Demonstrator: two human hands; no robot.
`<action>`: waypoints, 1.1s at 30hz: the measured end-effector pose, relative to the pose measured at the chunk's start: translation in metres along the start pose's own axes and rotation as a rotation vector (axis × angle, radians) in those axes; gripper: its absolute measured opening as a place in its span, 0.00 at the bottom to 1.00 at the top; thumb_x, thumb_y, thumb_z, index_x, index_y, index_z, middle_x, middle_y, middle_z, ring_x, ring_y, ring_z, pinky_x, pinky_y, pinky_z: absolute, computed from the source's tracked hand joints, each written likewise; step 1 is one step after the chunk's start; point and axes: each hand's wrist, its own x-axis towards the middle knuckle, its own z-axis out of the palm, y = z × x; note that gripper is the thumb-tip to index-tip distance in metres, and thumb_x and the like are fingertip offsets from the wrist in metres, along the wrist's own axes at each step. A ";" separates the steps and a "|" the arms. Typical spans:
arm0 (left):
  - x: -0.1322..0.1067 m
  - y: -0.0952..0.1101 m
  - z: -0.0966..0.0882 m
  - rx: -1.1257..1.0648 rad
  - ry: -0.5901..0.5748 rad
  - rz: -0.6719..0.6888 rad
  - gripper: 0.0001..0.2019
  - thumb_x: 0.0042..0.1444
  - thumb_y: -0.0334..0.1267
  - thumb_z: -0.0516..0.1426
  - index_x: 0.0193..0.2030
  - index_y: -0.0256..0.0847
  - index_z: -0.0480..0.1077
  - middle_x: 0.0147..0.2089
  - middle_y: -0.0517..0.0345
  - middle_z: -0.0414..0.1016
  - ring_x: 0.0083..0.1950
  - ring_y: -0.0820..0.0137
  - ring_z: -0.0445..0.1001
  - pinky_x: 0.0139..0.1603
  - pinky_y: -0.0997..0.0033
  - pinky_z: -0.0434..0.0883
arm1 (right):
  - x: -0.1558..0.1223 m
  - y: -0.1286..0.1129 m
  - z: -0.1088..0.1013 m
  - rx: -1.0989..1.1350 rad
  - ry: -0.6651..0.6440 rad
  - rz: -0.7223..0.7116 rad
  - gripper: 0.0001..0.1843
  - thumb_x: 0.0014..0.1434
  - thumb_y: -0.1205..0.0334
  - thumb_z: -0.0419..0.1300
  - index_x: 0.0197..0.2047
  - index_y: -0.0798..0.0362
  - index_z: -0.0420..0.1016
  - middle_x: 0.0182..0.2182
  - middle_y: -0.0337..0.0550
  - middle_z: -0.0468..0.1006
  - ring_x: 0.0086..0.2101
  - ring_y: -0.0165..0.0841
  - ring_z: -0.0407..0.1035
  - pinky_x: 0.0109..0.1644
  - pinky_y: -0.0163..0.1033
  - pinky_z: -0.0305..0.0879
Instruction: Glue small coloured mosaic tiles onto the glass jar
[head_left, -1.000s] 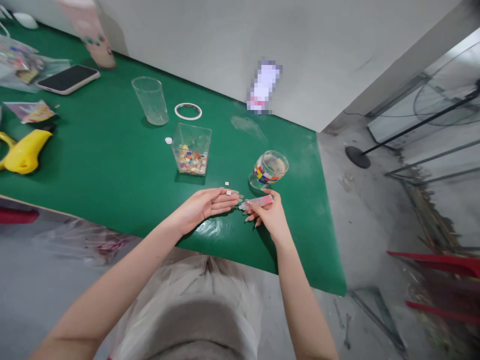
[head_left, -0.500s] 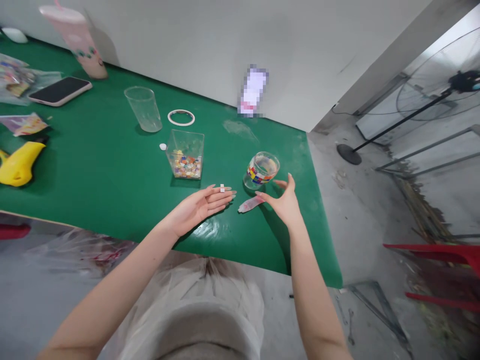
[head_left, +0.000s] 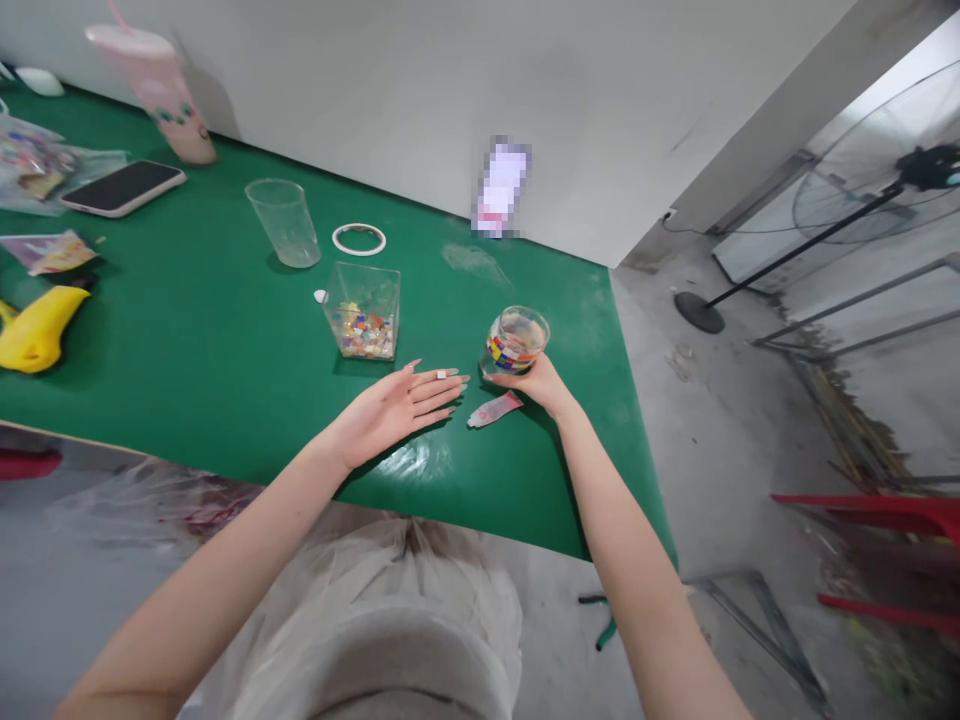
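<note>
My right hand point(head_left: 546, 385) is closed around the lower part of a clear glass cup point(head_left: 513, 350), which stands on the green table point(head_left: 262, 400). Bands of small coloured mosaic tiles run around this cup. My left hand point(head_left: 394, 412) lies palm up with its fingers stretched out, and a small white tile point(head_left: 442, 375) rests on one finger. Between the hands, a little nearer to me, is a pale glue tube point(head_left: 495, 409) with a reddish end. Left of the cup stands a clear square container point(head_left: 364, 320) with loose coloured tiles at its bottom.
Behind the container are an empty clear tumbler point(head_left: 289, 225) and a white ring point(head_left: 359, 239). Farther left lie a phone point(head_left: 124, 188), a pink drink cup point(head_left: 165, 100) and a yellow tool point(head_left: 37, 330). A lit phone point(head_left: 501, 188) leans against the wall.
My right hand has moved left and forward and closed on the glass cup. My left hand remains palm up with the tile on its finger.
</note>
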 end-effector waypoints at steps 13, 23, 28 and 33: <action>0.016 0.000 0.009 0.048 0.016 0.023 0.28 0.67 0.50 0.41 0.64 0.33 0.59 0.69 0.45 0.57 0.71 0.62 0.53 0.67 0.61 0.55 | -0.030 -0.035 0.006 -0.118 0.214 -0.400 0.41 0.47 0.53 0.68 0.59 0.43 0.51 0.61 0.49 0.62 0.61 0.42 0.60 0.64 0.54 0.57; 0.031 -0.010 0.020 0.047 -0.043 0.013 0.30 0.67 0.54 0.38 0.56 0.33 0.68 0.57 0.45 0.73 0.63 0.62 0.65 0.66 0.62 0.55 | -0.035 -0.040 0.015 -0.111 0.087 -0.525 0.37 0.50 0.63 0.66 0.59 0.45 0.53 0.60 0.50 0.65 0.64 0.41 0.54 0.66 0.57 0.53; 0.027 -0.011 0.021 0.000 -0.078 -0.021 0.32 0.66 0.56 0.38 0.57 0.33 0.67 0.57 0.45 0.73 0.63 0.62 0.65 0.67 0.60 0.52 | -0.037 -0.042 0.015 -0.148 0.103 -0.514 0.36 0.51 0.68 0.64 0.59 0.45 0.53 0.60 0.49 0.64 0.64 0.40 0.54 0.66 0.56 0.53; 0.024 -0.011 0.021 -0.061 -0.096 -0.033 0.31 0.65 0.57 0.39 0.57 0.35 0.67 0.58 0.46 0.73 0.65 0.62 0.63 0.67 0.61 0.52 | -0.038 -0.043 0.016 -0.190 0.110 -0.486 0.36 0.50 0.68 0.63 0.59 0.44 0.52 0.60 0.48 0.64 0.64 0.40 0.54 0.66 0.57 0.54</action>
